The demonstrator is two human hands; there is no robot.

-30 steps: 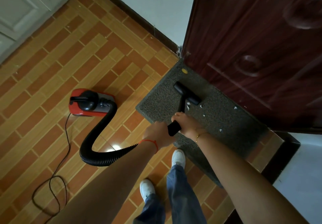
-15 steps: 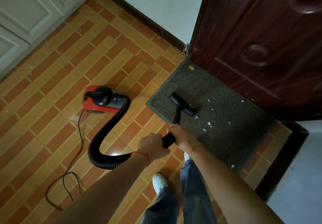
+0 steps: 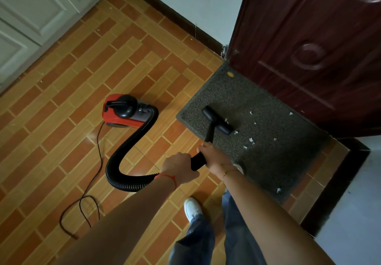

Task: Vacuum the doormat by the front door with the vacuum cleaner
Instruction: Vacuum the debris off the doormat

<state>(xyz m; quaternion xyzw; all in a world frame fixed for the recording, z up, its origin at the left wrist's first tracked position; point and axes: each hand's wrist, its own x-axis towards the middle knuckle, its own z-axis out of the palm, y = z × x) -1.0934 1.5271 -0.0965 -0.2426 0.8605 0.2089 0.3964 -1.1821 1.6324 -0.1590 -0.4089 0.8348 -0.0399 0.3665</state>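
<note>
A dark grey doormat (image 3: 268, 153) lies in front of the dark red front door (image 3: 309, 43), with several white scraps scattered on it. The black vacuum nozzle (image 3: 218, 120) rests on the mat's left part. My right hand (image 3: 213, 157) grips the black wand (image 3: 199, 159) near its top. My left hand (image 3: 179, 169) grips the wand end just behind it, where the ribbed black hose (image 3: 127, 151) begins. The hose curves back to the red and black vacuum body (image 3: 123, 110) on the tiled floor.
The black power cord (image 3: 90, 184) loops over the tiles to the left of my legs. My white shoe (image 3: 191, 208) stands just short of the mat. White cabinet doors (image 3: 31, 17) fill the far left. A dark threshold (image 3: 338, 184) borders the mat on the right.
The nozzle has been drawn back from the door towards the mat's near-left part, leaving scraps exposed to its right. The view shifted, so the vacuum body now sits more to the centre.
</note>
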